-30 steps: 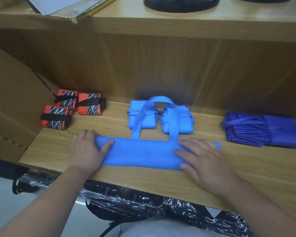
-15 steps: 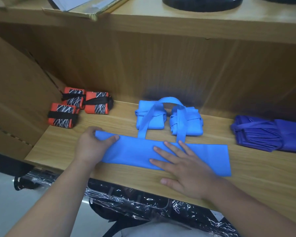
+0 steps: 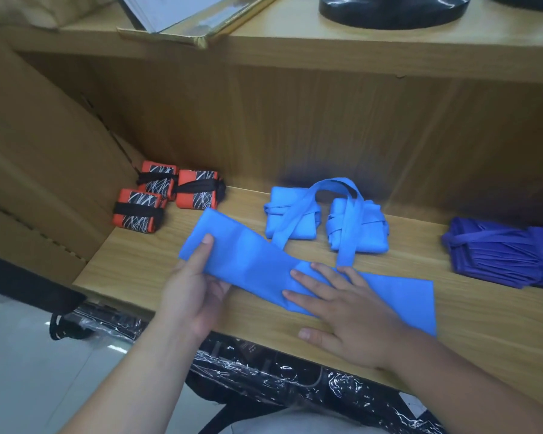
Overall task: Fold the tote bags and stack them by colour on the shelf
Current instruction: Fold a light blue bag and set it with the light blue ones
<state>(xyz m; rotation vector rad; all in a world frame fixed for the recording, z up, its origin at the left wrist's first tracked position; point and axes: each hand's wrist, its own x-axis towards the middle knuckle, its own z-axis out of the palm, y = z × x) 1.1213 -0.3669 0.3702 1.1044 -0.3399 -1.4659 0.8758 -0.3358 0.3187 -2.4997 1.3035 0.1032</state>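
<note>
A: Head view, quick. Where's the blue bag (image 3: pixel 251 261)?
B: Folded into a long strip across the front of the shelf (image 3: pixel 483 333). Right end flat on the wood, left end raised off it and angled back toward the orange bundles (image 3: pixel 198 195)
A: Left hand (image 3: pixel 195 292)?
B: Grips that raised end. Thumb on top of the cloth, fingers underneath, mostly hidden
A: Right hand (image 3: pixel 351 321)?
B: Flat on the strip's middle, fingers straight and spread, pressing down. Thumb lies on bare wood near the front edge. Holds nothing
A: Handles (image 3: pixel 347 233)?
B: They run back from the strip's far edge, draped over two blue bundles (image 3: pixel 308 223) side by side just behind it. The loop arches between them
A: Rest of the shelf?
B: Three orange bundles, black straps, white scribble print, back left, touching each other. Purple bags (image 3: pixel 499 255) at the right in a loose folded heap, well apart from the strip. Cardboard (image 3: pixel 38 145) leans along the left side
A: Above, below?
B: Upper shelf (image 3: pixel 389 57) carries a black base (image 3: pixel 392 10) and a gold-edged frame (image 3: pixel 201 23), both cut off at the top. Under the shelf front, something black in plastic wrap (image 3: pixel 264 374), can't tell what
</note>
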